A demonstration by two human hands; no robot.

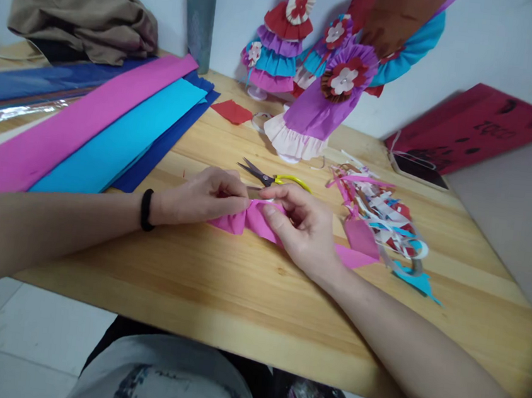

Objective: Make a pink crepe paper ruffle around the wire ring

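1. Two bare hands meet over the surface [181, 279], working on a pink strip [264, 220] near the middle, towards its front edge.
2. The left hand [204, 199] has its grip closed, thumb against fingers, pinching the strip's gathered upper edge. The right hand [304, 225] has its grip closed on the strip too, thumb flat on the front, other fingers curled.
3. The strip's long axis runs side to side, its right end slanting slightly towards the person; it passes beneath the right hand and comes out beyond the wrist.
4. Just past the fingers lie scissors [268, 178], blades apart and pointing left and away, yellow handle partly behind the right hand.
5. Tangled paper scraps [383, 211] crowd the right side, near the strip's tail.
6. Long pink [88, 120] and blue sheets [125, 137] fill the left, close to the left forearm.
7. Frilled paper decorations [321, 106] stand behind, by the wall.
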